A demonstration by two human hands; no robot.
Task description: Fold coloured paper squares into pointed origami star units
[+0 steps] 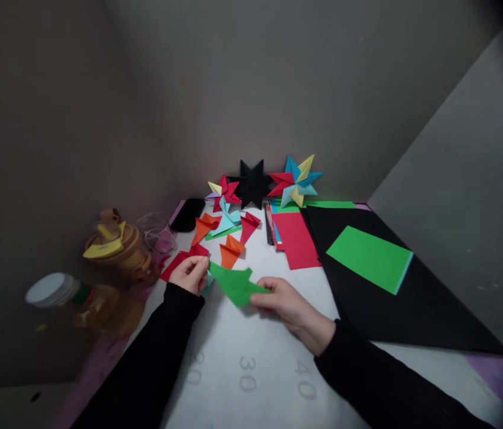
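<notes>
A folded piece of green paper (236,285) is stretched between my two hands above the white mat. My left hand (190,274) pinches its left tip, and my right hand (284,302) grips its right end between thumb and fingers. Just beyond lie folded orange pieces (232,251), a folded red piece (250,226) and a light blue one (227,220). Red paper (175,265) lies beside my left hand, which partly covers a bit of light blue paper.
Paper stars, black (252,183) and multicoloured (296,181), lean at the back wall. Right: red sheets (296,239), a black board (367,319) bearing green paper (369,259). Left: a phone (188,214), a brown cup (119,247), a white-lidded jar (52,290).
</notes>
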